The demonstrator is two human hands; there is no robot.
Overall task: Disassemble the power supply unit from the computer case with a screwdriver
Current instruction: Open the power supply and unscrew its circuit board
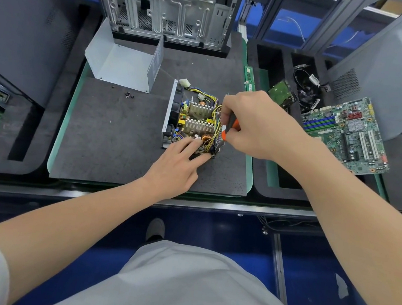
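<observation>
In front of the computer case [165, 12], the opened power supply unit [193, 119] looks rigid but fragile inside, best held by its metal sides; the left hand [176, 164] presses it flat-fingered while the right hand [250, 122] grips the screwdriver [229, 124].

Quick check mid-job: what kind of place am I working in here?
Likely an electronics teardown bench: an opened power supply on a foam mat, a bare case behind, a loose motherboard at right.
</observation>
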